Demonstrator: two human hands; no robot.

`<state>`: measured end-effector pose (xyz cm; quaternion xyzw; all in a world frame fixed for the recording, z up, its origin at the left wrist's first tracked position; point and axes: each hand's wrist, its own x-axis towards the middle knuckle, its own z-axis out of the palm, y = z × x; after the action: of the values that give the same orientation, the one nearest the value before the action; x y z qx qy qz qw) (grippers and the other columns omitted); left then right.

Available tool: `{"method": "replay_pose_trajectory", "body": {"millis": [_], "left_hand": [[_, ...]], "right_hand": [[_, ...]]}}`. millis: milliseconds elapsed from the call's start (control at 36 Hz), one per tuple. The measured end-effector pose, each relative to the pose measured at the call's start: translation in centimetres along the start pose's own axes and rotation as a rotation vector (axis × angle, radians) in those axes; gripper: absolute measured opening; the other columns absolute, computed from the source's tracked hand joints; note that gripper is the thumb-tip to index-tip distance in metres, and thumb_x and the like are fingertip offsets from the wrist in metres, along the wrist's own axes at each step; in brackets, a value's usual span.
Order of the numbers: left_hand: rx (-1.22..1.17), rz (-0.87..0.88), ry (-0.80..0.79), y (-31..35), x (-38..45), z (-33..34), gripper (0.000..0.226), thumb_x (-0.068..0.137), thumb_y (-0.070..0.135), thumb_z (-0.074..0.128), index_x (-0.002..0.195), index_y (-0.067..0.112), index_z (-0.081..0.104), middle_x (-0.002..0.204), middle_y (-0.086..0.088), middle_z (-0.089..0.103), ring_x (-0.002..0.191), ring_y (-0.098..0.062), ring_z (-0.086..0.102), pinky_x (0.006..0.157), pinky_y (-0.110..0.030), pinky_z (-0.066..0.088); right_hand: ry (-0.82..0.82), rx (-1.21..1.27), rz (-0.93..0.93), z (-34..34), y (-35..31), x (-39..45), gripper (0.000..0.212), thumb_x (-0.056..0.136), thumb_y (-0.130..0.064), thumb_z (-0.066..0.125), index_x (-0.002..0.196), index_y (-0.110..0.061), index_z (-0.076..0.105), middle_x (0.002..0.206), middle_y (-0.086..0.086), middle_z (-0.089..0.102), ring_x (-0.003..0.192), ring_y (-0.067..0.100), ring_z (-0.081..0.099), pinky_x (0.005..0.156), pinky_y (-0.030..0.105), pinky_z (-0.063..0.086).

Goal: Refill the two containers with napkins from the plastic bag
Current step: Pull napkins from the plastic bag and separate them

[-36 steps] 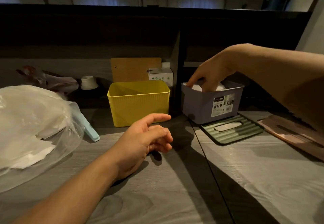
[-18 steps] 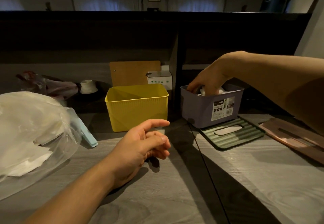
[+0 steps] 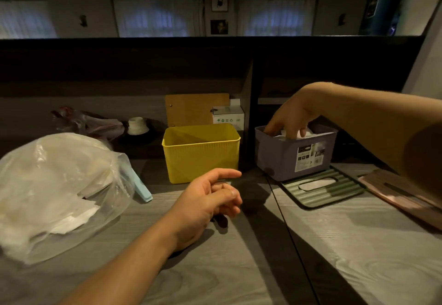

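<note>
A dim room with curtained windows lies behind a grey wood-grain surface [image 3: 358,257] backed by a dark partition. At its centre stands the yellow container [image 3: 201,153], lid off and showing no napkins inside. Just right of the yellow container sits the purple container [image 3: 295,155], where the right hand [image 3: 290,120] reaches in from above, fingers dipped into white napkins [image 3: 283,133]; whether those fingers pinch the paper or merely press it down cannot be told. Left of the yellow container lies the plastic bag [image 3: 59,192], bulging with more napkins. In front of the yellow container the left hand [image 3: 208,205] hovers over the surface, fingers loosely curled, holding nothing. A ribbed green lid [image 3: 323,188] rests against the purple container's base, a pinkish lid [image 3: 401,196] further right.

Settling the stack well likely means pressing it flat and square below the rim so the lid can close. The fingertips, the stack's depth and the yellow container's floor are hidden; the pinkish lid is partly covered by the right arm.
</note>
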<state>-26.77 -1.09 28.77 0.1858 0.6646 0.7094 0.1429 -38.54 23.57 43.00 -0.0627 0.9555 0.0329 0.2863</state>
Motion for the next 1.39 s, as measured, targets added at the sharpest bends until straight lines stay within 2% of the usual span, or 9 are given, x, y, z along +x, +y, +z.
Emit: {"method": "replay_pose_trajectory", "body": {"millis": [83,278,472,583,750,944,1056,1306,1389], "left_hand": [[0.019,0.016,-0.013,0.0,-0.1,0.1,0.034,0.096,0.003,0.059,0.129,0.012,0.059,0.088,-0.012,0.069,0.079,-0.021,0.067,0.073,-0.029,0.057],[-0.040,0.017,-0.002,0.1,-0.1,0.4,0.040,0.089,0.019,0.062,0.129,0.011,0.059,0.095,-0.013,0.072,0.092,-0.028,0.072,0.080,-0.034,0.058],[0.028,0.028,0.158,1.4,-1.1,-0.7,0.025,0.102,0.016,0.051,0.123,0.007,0.063,0.114,-0.015,0.073,0.108,-0.024,0.071,0.097,-0.041,0.056],[0.318,0.106,0.337,2.1,-4.3,-3.5,0.021,0.102,0.010,0.052,0.108,0.016,0.071,0.101,0.000,0.077,0.100,-0.014,0.072,0.090,-0.031,0.058],[0.776,0.144,0.659,3.2,-10.5,-9.2,0.029,0.097,0.005,0.056,0.098,0.024,0.077,0.092,0.014,0.074,0.090,0.000,0.066,0.083,-0.019,0.053],[1.215,-0.091,0.676,1.6,-15.1,-14.5,0.029,0.092,0.006,0.055,0.099,0.024,0.077,0.107,0.007,0.070,0.101,-0.015,0.061,0.087,-0.025,0.046],[1.256,-0.075,0.718,1.2,-15.2,-15.4,0.031,0.091,0.005,0.054,0.099,0.022,0.079,0.107,0.004,0.072,0.101,-0.017,0.063,0.089,-0.027,0.049],[0.981,-0.118,0.784,1.2,-15.4,-16.0,0.041,0.088,-0.004,0.050,0.077,0.024,0.079,0.087,0.007,0.071,0.085,-0.008,0.061,0.070,-0.020,0.050],[0.998,-0.114,0.752,1.0,-15.4,-16.6,0.033,0.085,-0.004,0.050,0.077,0.013,0.076,0.085,-0.002,0.072,0.085,-0.016,0.064,0.078,-0.035,0.057]], "right_hand": [[0.040,0.111,-0.032,-0.4,0.6,-1.8,0.074,0.086,0.010,0.064,0.141,-0.039,0.051,0.133,-0.016,0.052,0.109,0.007,0.054,0.086,0.032,0.053],[0.484,0.087,-0.129,-0.6,1.6,-4.1,0.062,0.089,0.014,0.052,0.131,-0.031,0.062,0.130,-0.010,0.056,0.114,0.014,0.054,0.089,0.029,0.050],[0.775,0.117,-0.383,2.1,-4.5,-5.7,0.038,0.094,0.002,0.054,0.114,-0.026,0.070,0.112,-0.011,0.064,0.091,-0.001,0.058,0.078,0.015,0.044],[0.736,0.169,-0.548,5.1,-11.3,-5.3,0.032,0.097,-0.003,0.056,0.111,-0.028,0.071,0.094,-0.025,0.058,0.084,-0.008,0.056,0.067,0.009,0.042],[0.564,0.298,-0.747,8.6,-22.0,-4.3,0.034,0.100,-0.001,0.050,0.116,-0.022,0.072,0.102,-0.012,0.067,0.096,0.004,0.064,0.083,0.019,0.055],[0.468,0.265,-0.656,10.7,-31.5,0.2,0.030,0.098,-0.010,0.057,0.124,-0.016,0.069,0.116,0.001,0.067,0.107,0.019,0.060,0.099,0.031,0.047],[0.462,0.258,-0.493,10.5,-34.8,1.7,0.038,0.097,-0.033,0.062,0.130,-0.014,0.060,0.123,0.009,0.061,0.117,0.027,0.054,0.111,0.041,0.041],[0.338,0.232,-0.363,9.0,-39.3,3.8,0.055,0.103,-0.040,0.050,0.151,-0.016,0.036,0.148,0.012,0.043,0.137,0.032,0.040,0.119,0.047,0.028],[0.389,0.287,-0.361,9.0,-39.5,3.4,0.052,0.102,-0.036,0.050,0.147,-0.010,0.041,0.143,0.014,0.047,0.134,0.032,0.042,0.116,0.046,0.032]]}}
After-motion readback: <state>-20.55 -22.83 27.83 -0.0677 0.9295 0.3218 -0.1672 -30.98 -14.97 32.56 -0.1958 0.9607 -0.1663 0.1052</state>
